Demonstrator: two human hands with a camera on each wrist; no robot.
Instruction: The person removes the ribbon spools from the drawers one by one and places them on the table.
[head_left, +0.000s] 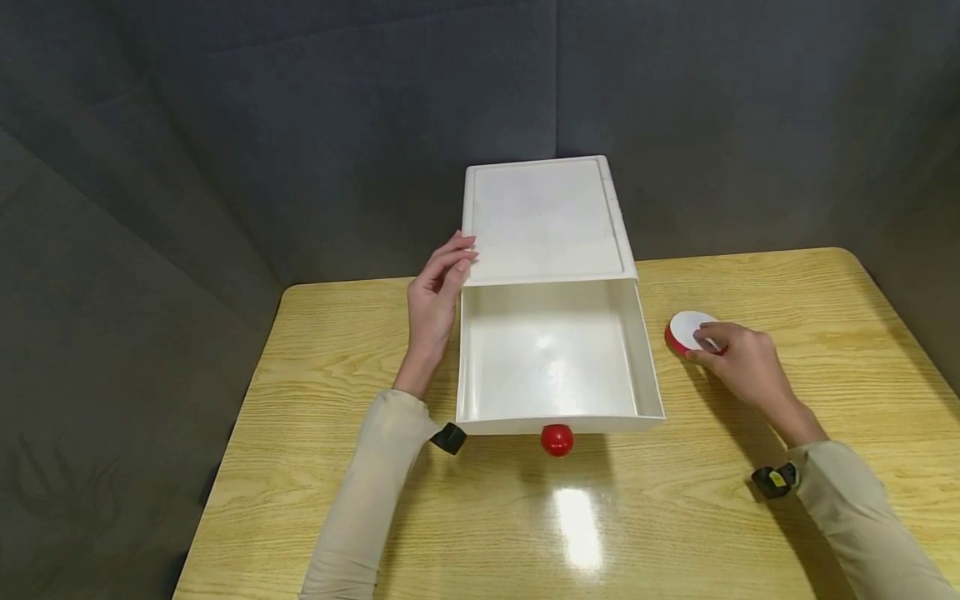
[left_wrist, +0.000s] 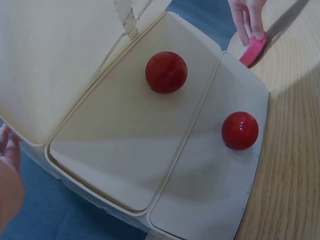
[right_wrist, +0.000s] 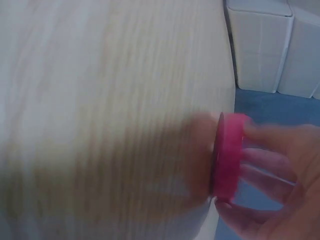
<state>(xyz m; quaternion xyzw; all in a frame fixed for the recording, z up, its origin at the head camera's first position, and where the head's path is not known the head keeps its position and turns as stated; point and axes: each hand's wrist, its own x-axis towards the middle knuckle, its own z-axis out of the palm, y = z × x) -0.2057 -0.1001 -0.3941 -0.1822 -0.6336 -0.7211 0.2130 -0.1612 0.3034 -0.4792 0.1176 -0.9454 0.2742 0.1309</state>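
Note:
A white drawer unit (head_left: pixel 543 217) stands at the back of the table, its top drawer (head_left: pixel 547 350) pulled out and bare inside. My left hand (head_left: pixel 438 283) rests its fingertips on the left edge of the unit's top. A red round knob (head_left: pixel 557 440) sits on the drawer's front. To the right of the unit, my right hand (head_left: pixel 738 358) pinches a flat round disc (head_left: pixel 686 329) with a white top and red side, low over the table. The right wrist view shows thumb and fingers around the red rim (right_wrist: pixel 229 157).
Below the pulled-out drawer, in the left wrist view, are two closed drawer fronts, each with a red knob (left_wrist: pixel 166 72). The wooden table (head_left: pixel 337 350) extends on both sides. Dark cloth (head_left: pixel 360 125) hangs behind it. A black wrist camera (head_left: pixel 448 438) overlaps the drawer's front left corner.

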